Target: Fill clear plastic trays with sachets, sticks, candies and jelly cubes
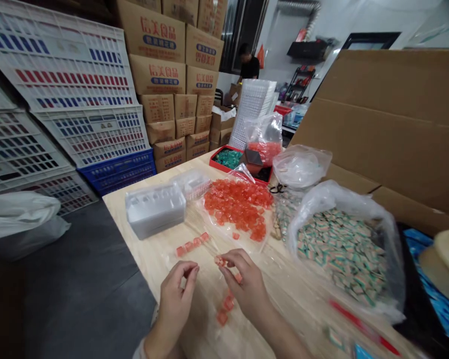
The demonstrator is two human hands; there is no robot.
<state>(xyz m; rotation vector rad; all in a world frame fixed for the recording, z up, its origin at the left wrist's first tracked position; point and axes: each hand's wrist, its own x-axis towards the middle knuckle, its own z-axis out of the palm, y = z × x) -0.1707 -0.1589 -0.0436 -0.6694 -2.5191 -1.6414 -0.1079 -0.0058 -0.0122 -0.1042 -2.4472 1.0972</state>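
Head view: the right hand (pixel 247 281) gripped a small pinkish piece (pixel 219 260) between thumb and forefinger, on the near side of the red pile (pixel 237 202). The fingertip pinch covered only one side of the piece, probably to leave the remainder exposed. The left hand (pixel 177 286) was positioned near and to the left of the red pile, thumb and forefinger curled together at the tips; whether they held anything could not be determined. Both palms faced inward, with the forearms converging toward the red pile.

A row of red pieces (pixel 192 244) lay to the near left of the red pile, presumably spaced apart to remain distinct from it. The red pile rested on clear plastic (pixel 260 245), likely to separate it from the tabletop (pixel 153 254). Clear trays (pixel 157 212) were nested to its left, apparently to save space. To its right, a bag of striped pieces (pixel 340 249) stood wide open, presumably for access. A red tray (pixel 214 162) was located behind it.
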